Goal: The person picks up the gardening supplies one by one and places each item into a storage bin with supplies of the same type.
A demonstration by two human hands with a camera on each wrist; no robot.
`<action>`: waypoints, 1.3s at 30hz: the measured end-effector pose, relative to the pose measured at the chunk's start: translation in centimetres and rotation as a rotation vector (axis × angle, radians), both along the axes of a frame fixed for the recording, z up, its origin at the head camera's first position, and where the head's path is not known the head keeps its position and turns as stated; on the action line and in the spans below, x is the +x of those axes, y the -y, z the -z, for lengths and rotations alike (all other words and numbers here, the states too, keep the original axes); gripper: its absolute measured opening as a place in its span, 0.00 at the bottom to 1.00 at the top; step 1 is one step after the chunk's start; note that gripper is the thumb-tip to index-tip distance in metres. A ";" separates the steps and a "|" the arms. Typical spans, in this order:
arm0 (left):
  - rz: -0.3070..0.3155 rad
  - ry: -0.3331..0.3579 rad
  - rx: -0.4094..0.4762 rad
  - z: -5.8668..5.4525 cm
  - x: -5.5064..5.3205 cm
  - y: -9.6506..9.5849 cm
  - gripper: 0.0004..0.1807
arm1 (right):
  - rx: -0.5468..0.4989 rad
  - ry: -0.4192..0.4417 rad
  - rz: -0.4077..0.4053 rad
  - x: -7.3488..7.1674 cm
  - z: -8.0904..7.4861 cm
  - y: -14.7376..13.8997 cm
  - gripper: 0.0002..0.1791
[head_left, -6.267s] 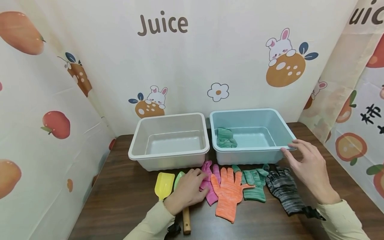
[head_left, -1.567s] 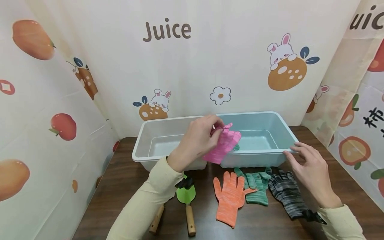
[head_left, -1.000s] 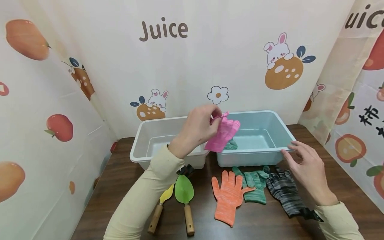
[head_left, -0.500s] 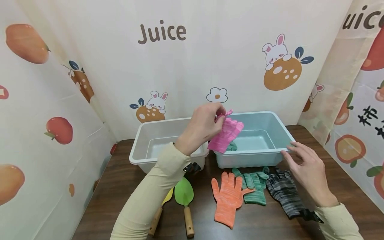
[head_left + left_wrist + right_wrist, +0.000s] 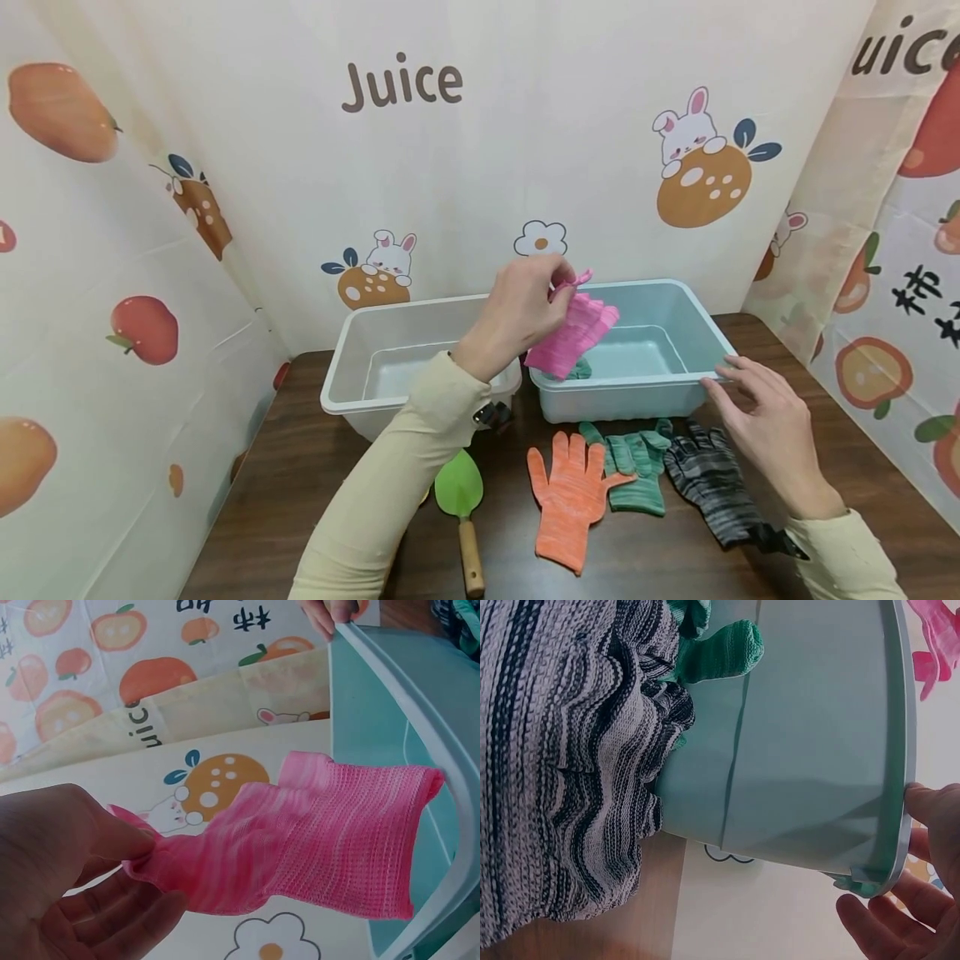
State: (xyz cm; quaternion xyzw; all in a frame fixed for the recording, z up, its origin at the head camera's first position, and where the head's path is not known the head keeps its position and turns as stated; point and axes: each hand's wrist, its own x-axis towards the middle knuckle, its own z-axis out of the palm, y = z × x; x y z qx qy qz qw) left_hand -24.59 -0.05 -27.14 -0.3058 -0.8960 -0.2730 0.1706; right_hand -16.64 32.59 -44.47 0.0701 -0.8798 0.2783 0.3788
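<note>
My left hand (image 5: 521,308) pinches a pink knit glove (image 5: 573,333) by one end, seen hanging over the left front rim of the light blue bin (image 5: 622,396). In the left wrist view the pink glove (image 5: 330,832) dangles from thumb and fingers, its cuff hanging free. My right hand (image 5: 772,425) grips the bin's front right corner, thumb outside the rim and fingers over it, as the right wrist view also shows. Inside the bin, a green glove (image 5: 581,369) is partly hidden behind the pink one.
On the dark wood table lie an orange glove (image 5: 567,500), a green glove (image 5: 636,475) and a grey-black glove (image 5: 708,483) before the bin. A grey bin (image 5: 420,396) stands to its left. A green trowel (image 5: 460,487) lies near my left sleeve, which mostly hides a yellow scoop.
Since the earliest frame, my left hand has lifted the pink glove off the table and carried it to the blue bin. Lately it has shifted slightly right; my right hand stays on the corner.
</note>
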 end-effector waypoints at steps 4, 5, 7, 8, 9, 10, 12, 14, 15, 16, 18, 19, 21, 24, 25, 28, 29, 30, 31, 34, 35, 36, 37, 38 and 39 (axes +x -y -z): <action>0.006 0.000 0.035 0.0 -0.3 -0.3 0.06 | 0.000 -0.011 -0.001 0.0 0.1 0.0 0.18; 0.010 -0.002 0.048 0.0 -0.4 -0.4 0.06 | 0.000 -0.013 -0.001 0.0 0.1 0.0 0.18; 0.029 -0.013 0.077 0.2 -0.5 -0.6 0.06 | -0.002 -0.014 -0.001 -0.1 0.2 0.0 0.18; 0.041 -0.016 0.087 0.3 -0.5 -0.7 0.06 | -0.003 -0.014 0.000 -0.1 0.2 0.0 0.18; 0.052 -0.019 0.095 0.4 -0.5 -0.8 0.06 | -0.003 -0.014 0.002 -0.1 0.2 0.0 0.18; 0.065 -0.024 0.101 0.6 -0.6 -0.9 0.06 | -0.003 -0.014 0.003 -0.1 0.2 0.0 0.18; 0.082 -0.031 0.101 1.0 -0.5 -1.1 0.05 | -0.003 -0.011 0.005 -0.1 0.2 0.0 0.18; 0.091 -0.030 0.096 1.3 -0.5 -1.3 0.05 | -0.001 -0.010 0.006 -0.1 0.1 0.0 0.18; 0.093 -0.034 0.092 1.4 -0.6 -1.4 0.05 | 0.000 -0.009 0.006 -0.1 0.1 0.1 0.18; 0.097 -0.034 0.091 1.5 -0.6 -1.5 0.05 | 0.001 -0.011 0.006 0.0 0.1 0.1 0.18; 0.107 -0.030 0.089 1.8 -0.7 -1.6 0.05 | 0.001 -0.014 0.007 0.0 0.1 0.1 0.18; 0.111 -0.027 0.086 2.0 -0.8 -1.6 0.05 | 0.000 -0.017 0.007 0.0 0.1 0.1 0.19; 0.112 -0.021 0.071 2.3 -0.9 -1.6 0.05 | -0.005 -0.020 0.006 0.0 0.1 0.1 0.19; 0.109 -0.003 0.049 2.9 -1.1 -1.6 0.05 | -0.010 -0.020 0.002 0.0 0.2 0.1 0.19; 0.108 0.002 0.045 3.1 -1.2 -1.5 0.05 | -0.011 -0.021 0.000 0.0 0.3 0.1 0.19; 0.118 0.003 0.041 3.5 -1.4 -1.6 0.05 | -0.010 -0.022 -0.001 0.0 0.3 0.1 0.19; 0.123 0.001 0.039 3.7 -1.5 -1.6 0.05 | -0.009 -0.020 -0.001 0.0 0.3 0.1 0.20; 0.126 -0.004 0.036 3.8 -1.6 -1.6 0.06 | -0.008 -0.019 0.000 0.0 0.3 0.0 0.20; 0.125 -0.008 0.028 3.9 -1.6 -1.7 0.06 | -0.006 -0.017 0.001 0.0 0.3 0.0 0.20; 0.116 -0.011 0.008 4.2 -1.5 -1.9 0.06 | 0.000 -0.008 0.004 0.0 0.2 0.0 0.21; 0.110 -0.011 0.002 4.3 -1.5 -1.9 0.06 | 0.001 -0.008 0.003 0.0 0.2 0.0 0.21; 0.102 -0.011 -0.003 4.4 -1.5 -2.0 0.06 | 0.002 -0.009 0.002 0.0 0.2 0.0 0.21; 0.093 -0.014 -0.011 4.5 -1.5 -2.1 0.06 | 0.002 -0.009 0.002 0.0 0.2 0.0 0.21; 0.090 -0.016 -0.014 4.6 -1.5 -2.2 0.06 | 0.002 -0.011 0.002 0.0 0.2 0.0 0.21; 0.084 -0.022 -0.020 4.6 -1.5 -2.3 0.06 | 0.002 -0.013 0.001 0.0 0.2 0.0 0.21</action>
